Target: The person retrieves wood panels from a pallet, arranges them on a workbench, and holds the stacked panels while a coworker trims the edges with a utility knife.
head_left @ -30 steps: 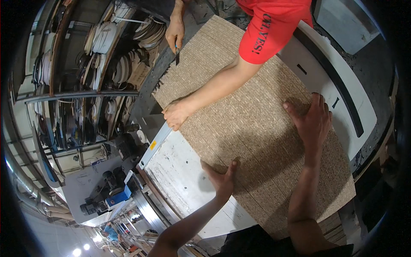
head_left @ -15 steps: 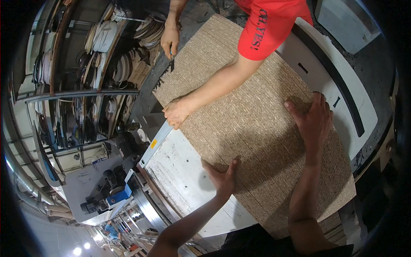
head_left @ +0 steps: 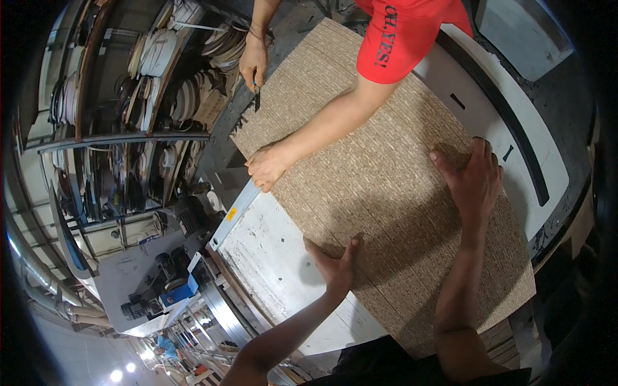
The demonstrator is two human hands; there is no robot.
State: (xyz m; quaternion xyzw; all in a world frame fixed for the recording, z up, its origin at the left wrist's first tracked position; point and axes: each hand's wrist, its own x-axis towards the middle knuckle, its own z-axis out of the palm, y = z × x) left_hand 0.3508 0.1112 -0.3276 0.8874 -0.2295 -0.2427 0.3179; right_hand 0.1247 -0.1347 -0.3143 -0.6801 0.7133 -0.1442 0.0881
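A large brown, speckled panel (head_left: pixel 386 161) with fine parallel lines lies over a white tabletop (head_left: pixel 290 276). My left hand (head_left: pixel 335 267) grips its left edge, thumb on top and fingers reaching past the edge. On the opposite edge, my right hand (head_left: pixel 473 180) has its thumb on the surface and its fingers curled over the side. Another person, in a red sleeve (head_left: pixel 412 45), presses a hand (head_left: pixel 267 168) on the panel's far left edge, at the end of a pale straight bar (head_left: pixel 233 215). Their other hand (head_left: pixel 254 64) holds a knife (head_left: pixel 257 96) by the far corner.
Dark shreds (head_left: pixel 239 123) lie at the far left corner. A white curved panel with a black strip (head_left: pixel 502 109) sits beneath at the right. Shelves of coiled edging (head_left: pixel 161 51) stand at the left, with a motorised machine (head_left: pixel 174 270) below them.
The other person's knife hand has shifted slightly, and the blade now shows at a different angle by the corner. Both my hands and the panel stay where they were.
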